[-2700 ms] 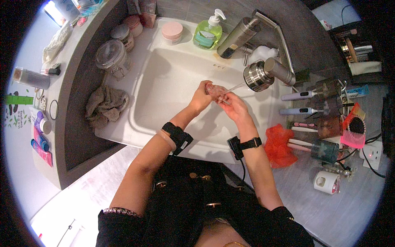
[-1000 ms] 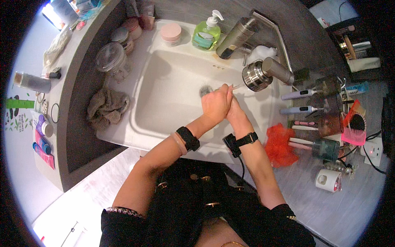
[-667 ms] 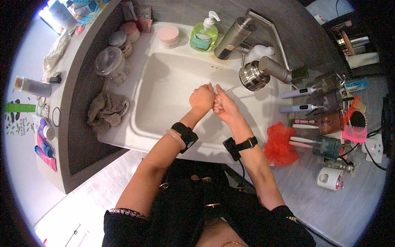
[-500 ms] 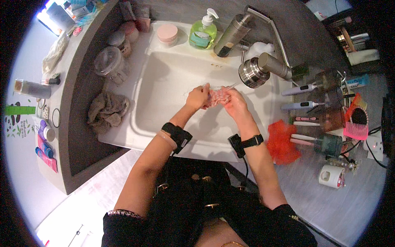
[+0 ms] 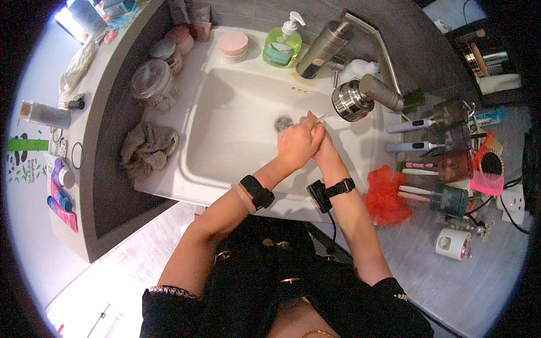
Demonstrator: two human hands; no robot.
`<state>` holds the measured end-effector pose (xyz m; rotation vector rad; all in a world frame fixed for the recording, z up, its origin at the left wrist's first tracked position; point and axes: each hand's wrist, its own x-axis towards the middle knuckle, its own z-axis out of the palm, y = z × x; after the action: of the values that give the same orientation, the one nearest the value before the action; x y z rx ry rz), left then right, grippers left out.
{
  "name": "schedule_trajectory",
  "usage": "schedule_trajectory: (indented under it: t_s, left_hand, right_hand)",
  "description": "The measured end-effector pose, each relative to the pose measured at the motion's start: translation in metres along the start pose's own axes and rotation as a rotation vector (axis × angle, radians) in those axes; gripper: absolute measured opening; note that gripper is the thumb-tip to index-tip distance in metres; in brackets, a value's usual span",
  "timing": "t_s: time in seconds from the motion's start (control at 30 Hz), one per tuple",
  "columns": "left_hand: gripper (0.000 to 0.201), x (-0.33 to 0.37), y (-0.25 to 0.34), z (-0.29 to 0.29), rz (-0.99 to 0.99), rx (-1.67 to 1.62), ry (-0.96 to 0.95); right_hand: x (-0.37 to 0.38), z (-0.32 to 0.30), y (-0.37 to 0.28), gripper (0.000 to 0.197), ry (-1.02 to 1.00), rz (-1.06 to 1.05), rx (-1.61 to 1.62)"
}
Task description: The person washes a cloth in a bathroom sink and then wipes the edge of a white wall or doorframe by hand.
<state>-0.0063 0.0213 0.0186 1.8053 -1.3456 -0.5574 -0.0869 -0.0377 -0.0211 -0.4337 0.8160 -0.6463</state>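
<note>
Over the white sink, my left hand and my right hand are pressed together under the tap. The left one lies across the right, its fingers curled in and its thumb up. Both are closed, and whatever may be between them is hidden. From the silver tap head a thin stream of water runs to the fingertips. Just beyond the left hand shows the round drain.
A green soap pump bottle and a pink-lidded jar stand on the back rim. A grey cloth lies left, near a clear jar. On the right are a red mesh puff, toothbrushes and a pink comb.
My hands, earlier side by side with a pinkish, whitish wet mass between them, are now folded together. The left has moved right over the other. That mass no longer shows; the drain does.
</note>
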Motion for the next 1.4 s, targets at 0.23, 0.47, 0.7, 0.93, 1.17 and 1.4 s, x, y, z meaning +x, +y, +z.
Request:
schedule_trajectory:
  t_s: [0.23,0.47,0.7,0.93,1.17,1.4]
  left_hand:
    - [0.031,0.007,-0.016,0.010,0.065,0.243,0.076]
    - [0.038,0.018,-0.056,0.007,-0.268,0.078,-0.012]
    - [0.025,0.017,-0.081,-0.005,-0.475,-0.816,-0.412]
    - [0.022,0.011,-0.089,0.007,-0.331,-0.630,-0.450]
    - [0.020,0.010,-0.065,0.013,-0.335,-0.404,0.008]
    - [0.028,0.002,-0.009,0.020,-0.154,-0.190,0.081]
  right_hand:
    - [0.015,0.004,0.005,0.021,-0.010,0.074,0.060]
    - [0.007,0.007,-0.003,0.020,-0.089,0.187,-0.100]
    - [0.020,-0.042,-0.020,0.027,0.009,-0.003,-0.139]
    - [0.012,-0.031,-0.024,0.038,0.088,-0.004,-0.058]
    - [0.007,-0.010,-0.004,0.009,0.248,0.085,-0.076]
    - [0.018,-0.025,0.010,0.024,0.022,0.070,-0.040]
